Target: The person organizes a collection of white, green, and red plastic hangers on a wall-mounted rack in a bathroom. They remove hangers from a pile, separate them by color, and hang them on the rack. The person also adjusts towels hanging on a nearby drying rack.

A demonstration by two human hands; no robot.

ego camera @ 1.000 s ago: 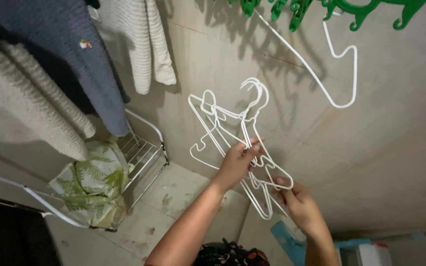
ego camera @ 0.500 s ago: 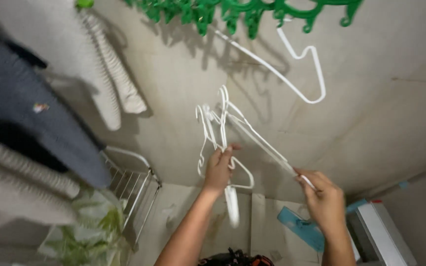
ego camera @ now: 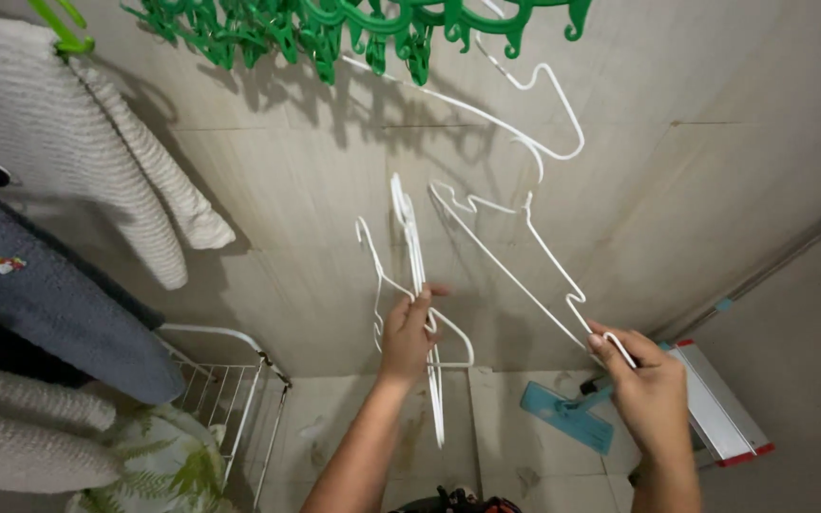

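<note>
My left hand [ego camera: 408,332] grips a small bunch of white wire hangers [ego camera: 410,275], hooks pointing up, in the middle of the head view. Off to the right, my right hand [ego camera: 646,385] pinches the lower corner of a single white hanger [ego camera: 515,271], pulled apart from the bunch and slanting up to the left. Another white hanger [ego camera: 534,123] hangs above them from a green plastic clip rack [ego camera: 353,24] at the top.
A cream knit sweater [ego camera: 78,142], a dark blue garment [ego camera: 40,294] and more knitwear hang at the left. A white wire basket [ego camera: 239,389] with a leaf-print cloth stands lower left. A blue flat mop head [ego camera: 567,416] and a white-and-red stool [ego camera: 719,418] lie on the tiled floor at right.
My right hand has drawn one hanger away to the right from the bunch in my left hand. The view has tilted upward, showing more of the green clip rack.
</note>
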